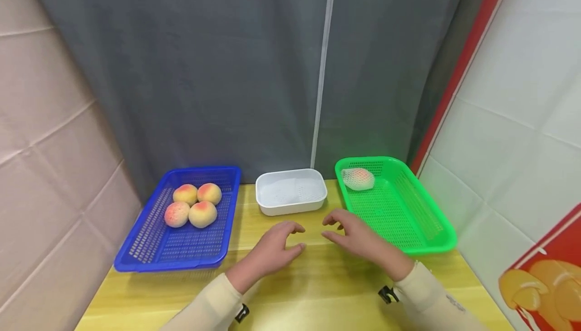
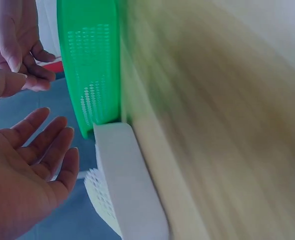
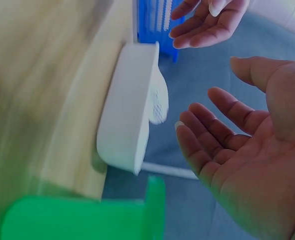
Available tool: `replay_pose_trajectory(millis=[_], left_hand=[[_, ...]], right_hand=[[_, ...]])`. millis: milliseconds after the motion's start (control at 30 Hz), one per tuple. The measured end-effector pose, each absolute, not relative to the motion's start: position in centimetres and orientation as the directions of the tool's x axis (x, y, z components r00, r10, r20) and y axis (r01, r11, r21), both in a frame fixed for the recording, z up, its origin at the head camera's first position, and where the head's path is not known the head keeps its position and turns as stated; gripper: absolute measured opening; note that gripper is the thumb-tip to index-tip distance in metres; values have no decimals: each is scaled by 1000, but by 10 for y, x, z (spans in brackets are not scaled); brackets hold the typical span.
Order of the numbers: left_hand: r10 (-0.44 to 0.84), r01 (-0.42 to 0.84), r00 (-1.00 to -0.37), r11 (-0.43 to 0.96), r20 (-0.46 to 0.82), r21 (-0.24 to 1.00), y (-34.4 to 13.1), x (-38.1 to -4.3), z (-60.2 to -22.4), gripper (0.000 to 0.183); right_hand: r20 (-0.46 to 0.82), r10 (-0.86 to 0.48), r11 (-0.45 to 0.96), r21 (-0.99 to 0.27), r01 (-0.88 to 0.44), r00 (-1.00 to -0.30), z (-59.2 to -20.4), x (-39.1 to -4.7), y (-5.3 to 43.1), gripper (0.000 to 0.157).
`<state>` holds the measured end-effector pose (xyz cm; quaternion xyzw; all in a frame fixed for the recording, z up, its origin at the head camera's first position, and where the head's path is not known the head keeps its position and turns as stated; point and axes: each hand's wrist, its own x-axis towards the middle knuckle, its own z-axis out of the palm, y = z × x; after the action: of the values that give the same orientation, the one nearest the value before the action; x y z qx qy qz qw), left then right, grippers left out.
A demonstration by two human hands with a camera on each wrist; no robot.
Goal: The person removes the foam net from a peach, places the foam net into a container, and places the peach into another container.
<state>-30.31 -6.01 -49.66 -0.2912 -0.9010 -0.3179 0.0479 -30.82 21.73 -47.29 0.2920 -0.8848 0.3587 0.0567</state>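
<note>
Both hands hover over the wooden table, facing each other, with nothing held in either. The left hand (image 1: 275, 248) has loosely bent fingers and its thumb apart from them; the right hand (image 1: 353, 234) looks much the same, near the green basket's left edge. Just beyond them stands a white tray (image 1: 291, 208) with white foam netting (image 1: 299, 192) in it; in the wrist views the netting rises above the rim. On the left, a blue basket (image 1: 192, 263) holds several peaches (image 1: 202, 214). In the green basket (image 1: 422, 215), a peach in foam net (image 1: 358, 179) lies in the far left corner.
The baskets and tray stand on a yellow wooden table (image 1: 313, 295). A grey curtain (image 1: 218, 68) hangs right behind them. Pale panels close off the left side (image 1: 54, 144) and the right side (image 1: 508, 119), the right one with a red printed picture.
</note>
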Motion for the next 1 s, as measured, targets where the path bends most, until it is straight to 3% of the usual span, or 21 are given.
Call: replay_pose_trajectory(millis=[500, 767, 1000], left_hand=[[599, 700, -709, 529, 373, 480, 18, -327, -484, 34], [649, 762, -644, 490, 406, 424, 54, -330, -489, 29], [767, 859, -511, 451, 387, 241, 90, -335, -494, 22]], right_hand=[[329, -307, 619, -644, -450, -893, -454, -322, 276, 28], [315, -291, 639, -638, -429, -903, -450, -326, 290, 27], [290, -268, 639, -660, -395, -919, -444, -329, 300, 29]])
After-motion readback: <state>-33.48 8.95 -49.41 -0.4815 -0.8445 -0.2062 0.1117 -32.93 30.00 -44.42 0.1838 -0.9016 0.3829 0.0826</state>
